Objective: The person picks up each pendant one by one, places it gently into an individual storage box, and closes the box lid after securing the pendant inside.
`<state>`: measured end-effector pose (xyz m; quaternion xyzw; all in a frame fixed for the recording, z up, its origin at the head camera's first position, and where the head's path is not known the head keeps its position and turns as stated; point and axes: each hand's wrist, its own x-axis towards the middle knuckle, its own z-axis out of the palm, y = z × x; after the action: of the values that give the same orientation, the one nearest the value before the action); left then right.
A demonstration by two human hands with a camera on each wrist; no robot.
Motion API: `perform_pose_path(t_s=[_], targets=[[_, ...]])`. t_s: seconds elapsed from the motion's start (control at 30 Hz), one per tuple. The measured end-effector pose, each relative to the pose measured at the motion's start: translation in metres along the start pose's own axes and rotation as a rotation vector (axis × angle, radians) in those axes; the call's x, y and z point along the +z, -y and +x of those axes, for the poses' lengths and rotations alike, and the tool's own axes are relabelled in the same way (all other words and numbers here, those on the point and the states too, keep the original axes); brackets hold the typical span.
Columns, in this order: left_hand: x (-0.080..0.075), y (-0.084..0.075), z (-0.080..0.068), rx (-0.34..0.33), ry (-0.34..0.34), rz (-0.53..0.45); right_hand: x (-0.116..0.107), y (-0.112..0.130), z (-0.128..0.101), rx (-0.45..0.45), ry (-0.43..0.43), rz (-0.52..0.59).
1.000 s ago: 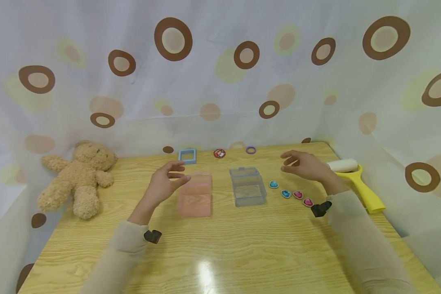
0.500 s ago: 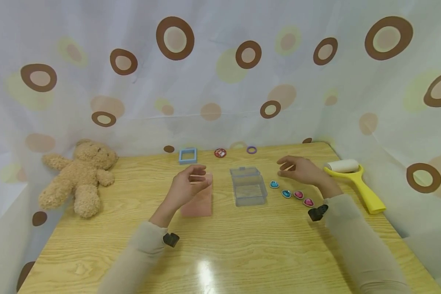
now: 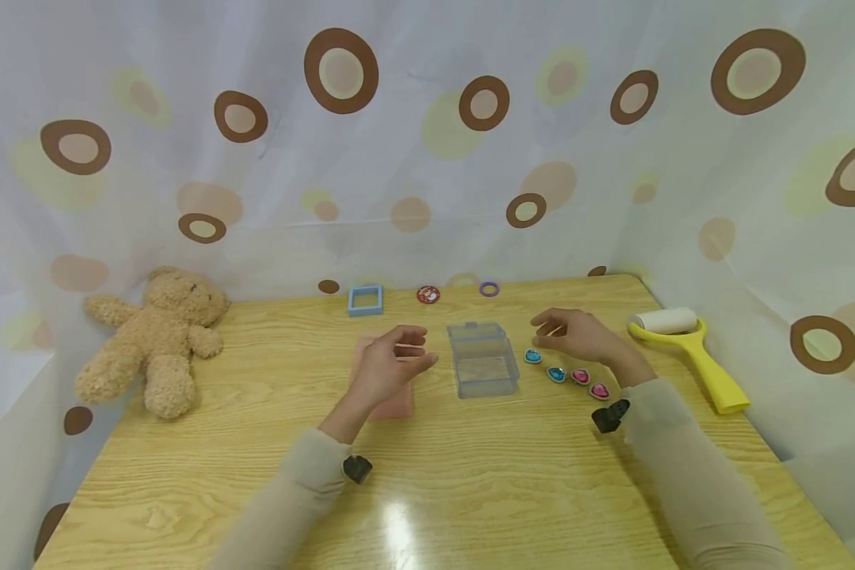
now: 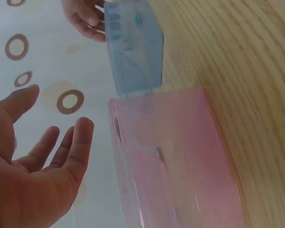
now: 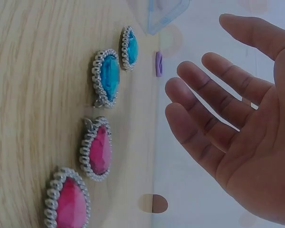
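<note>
At the left edge of the head view a tan teddy bear (image 3: 153, 336) lies on the wooden table (image 3: 470, 491), against the spotted curtain (image 3: 413, 142); right of it, left of centre, the left hand (image 3: 392, 368) hovers with fingers relaxed and spread, holding nothing, just above a pink translucent box (image 3: 392, 405) that rests on the table and is mostly hidden behind the hand; the left wrist view shows the palm open beside that box (image 4: 180, 161); at the back edge stand a blue square frame (image 3: 365, 300), a red round badge (image 3: 427, 294) and a purple ring (image 3: 488, 289); at the centre a clear blue-grey box (image 3: 481, 370) sits open, just right of the pink one; further right the right hand (image 3: 577, 336) hangs open with loosely bent fingers, gripping nothing, just above 2 blue gems (image 3: 545, 366) and near 2 pink gems (image 3: 590, 383), all 4 in a slanting row on the table; the right wrist view shows its fingers (image 5: 213, 118) apart from the gems; at the far right lies a yellow lint roller (image 3: 691, 352).
</note>
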<state>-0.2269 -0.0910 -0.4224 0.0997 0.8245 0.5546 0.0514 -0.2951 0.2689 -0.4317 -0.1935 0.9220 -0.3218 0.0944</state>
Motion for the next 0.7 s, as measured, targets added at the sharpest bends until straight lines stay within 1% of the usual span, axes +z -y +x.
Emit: perform_pose_path(t_s=[0.23,0.37,0.43,0.53,0.7], targets=[[0.018,-0.003,0.002,0.026,0.007,0.042,0.005,-0.004,0.003,0.003,0.009,0.023],[0.028,-0.002,0.005,0.017,0.029,0.032,0.008,-0.007,0.003,0.013,0.018,0.030],[0.032,-0.001,0.006,0.001,0.041,0.025,0.010,-0.009,0.003,0.028,0.020,0.022],[0.037,0.002,0.006,-0.012,0.055,0.018,0.014,-0.013,0.004,0.046,0.036,0.021],[0.043,0.001,0.007,-0.013,0.075,0.030,0.017,-0.017,0.006,0.065,0.062,0.049]])
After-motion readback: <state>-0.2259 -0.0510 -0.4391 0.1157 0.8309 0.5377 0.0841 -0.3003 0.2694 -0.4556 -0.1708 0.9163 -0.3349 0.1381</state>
